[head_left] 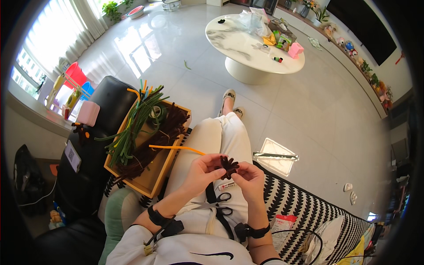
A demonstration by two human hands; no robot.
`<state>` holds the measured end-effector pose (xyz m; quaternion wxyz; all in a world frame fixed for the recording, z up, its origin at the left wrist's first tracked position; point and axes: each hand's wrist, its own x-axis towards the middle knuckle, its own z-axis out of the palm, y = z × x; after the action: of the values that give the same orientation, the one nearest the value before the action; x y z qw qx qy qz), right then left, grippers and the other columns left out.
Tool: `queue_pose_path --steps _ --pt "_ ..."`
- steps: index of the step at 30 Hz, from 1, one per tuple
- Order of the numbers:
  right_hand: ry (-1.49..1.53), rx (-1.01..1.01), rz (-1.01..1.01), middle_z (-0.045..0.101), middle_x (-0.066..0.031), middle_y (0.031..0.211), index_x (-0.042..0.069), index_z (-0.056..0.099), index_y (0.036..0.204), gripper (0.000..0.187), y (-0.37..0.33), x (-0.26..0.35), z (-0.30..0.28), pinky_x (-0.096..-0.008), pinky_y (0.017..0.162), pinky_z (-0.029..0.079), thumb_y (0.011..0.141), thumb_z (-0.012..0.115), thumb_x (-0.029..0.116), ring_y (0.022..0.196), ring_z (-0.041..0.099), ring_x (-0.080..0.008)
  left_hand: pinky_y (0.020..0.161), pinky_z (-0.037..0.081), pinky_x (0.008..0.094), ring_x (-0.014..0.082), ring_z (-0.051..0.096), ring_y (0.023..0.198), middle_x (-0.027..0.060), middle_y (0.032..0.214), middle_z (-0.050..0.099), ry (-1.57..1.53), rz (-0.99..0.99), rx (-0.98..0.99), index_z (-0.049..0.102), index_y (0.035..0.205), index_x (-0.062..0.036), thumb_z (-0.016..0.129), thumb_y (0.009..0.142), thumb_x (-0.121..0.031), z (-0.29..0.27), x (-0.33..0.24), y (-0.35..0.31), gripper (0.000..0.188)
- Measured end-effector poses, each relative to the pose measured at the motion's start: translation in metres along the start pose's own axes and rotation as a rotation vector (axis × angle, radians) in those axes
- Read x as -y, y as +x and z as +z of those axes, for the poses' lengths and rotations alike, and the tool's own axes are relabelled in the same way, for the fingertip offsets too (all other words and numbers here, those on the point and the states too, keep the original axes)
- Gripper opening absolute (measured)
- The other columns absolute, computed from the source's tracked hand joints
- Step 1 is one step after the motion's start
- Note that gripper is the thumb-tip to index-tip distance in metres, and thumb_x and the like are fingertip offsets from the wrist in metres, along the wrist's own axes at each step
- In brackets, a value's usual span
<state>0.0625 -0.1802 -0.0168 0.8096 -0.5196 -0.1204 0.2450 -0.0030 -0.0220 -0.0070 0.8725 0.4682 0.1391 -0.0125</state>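
Note:
Above my lap, a small dark brown pipe-cleaner flower [229, 165] with looped petals is pinched between both hands. My left hand [202, 171] grips its left side with thumb and fingers. On the other side, my right hand [251, 180] closes on its lower right edge. An orange pipe cleaner [177, 148] sticks out leftward from behind my left fingers; whether it joins the flower is hidden. Scissors [217, 204] with black handles lie on my lap under the hands, beside a small white tube [226, 186].
At my left, a wooden tray [152, 191] holds green pipe cleaners [138, 119], brown pipe cleaners [148, 155] and a roll of green tape [157, 112]. A black armrest [115, 95] stands beyond it. Ahead is a round marble-topped table [225, 39] with bags and small boxes.

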Motion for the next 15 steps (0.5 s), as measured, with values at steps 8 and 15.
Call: queue_pose_path --steps 8,15 --pt "-0.439 -0.003 -0.185 0.059 -0.0040 0.075 -0.002 0.060 0.084 0.018 0.000 0.003 0.006 -0.0224 0.060 0.047 0.069 0.070 -0.007 0.067 0.055 -0.0098 0.079 0.052 0.0259 0.0131 0.061 0.091 0.0083 0.103 0.062 0.058 0.132 -0.056 0.053 0.119 0.0014 0.062 0.083 0.005 0.002 0.005 -0.002 0.037" --pt "-0.668 -0.066 -0.369 0.057 -0.0069 0.068 -0.002 0.059 0.074 0.016 -0.001 0.006 0.010 -0.0233 0.054 0.043 0.064 0.071 -0.004 0.058 0.053 -0.0134 0.081 0.050 0.0255 0.0135 0.060 0.092 0.0083 0.102 0.062 0.185 0.190 -0.065 0.053 0.119 0.0017 0.063 0.081 0.005 0.003 0.003 -0.003 0.039"
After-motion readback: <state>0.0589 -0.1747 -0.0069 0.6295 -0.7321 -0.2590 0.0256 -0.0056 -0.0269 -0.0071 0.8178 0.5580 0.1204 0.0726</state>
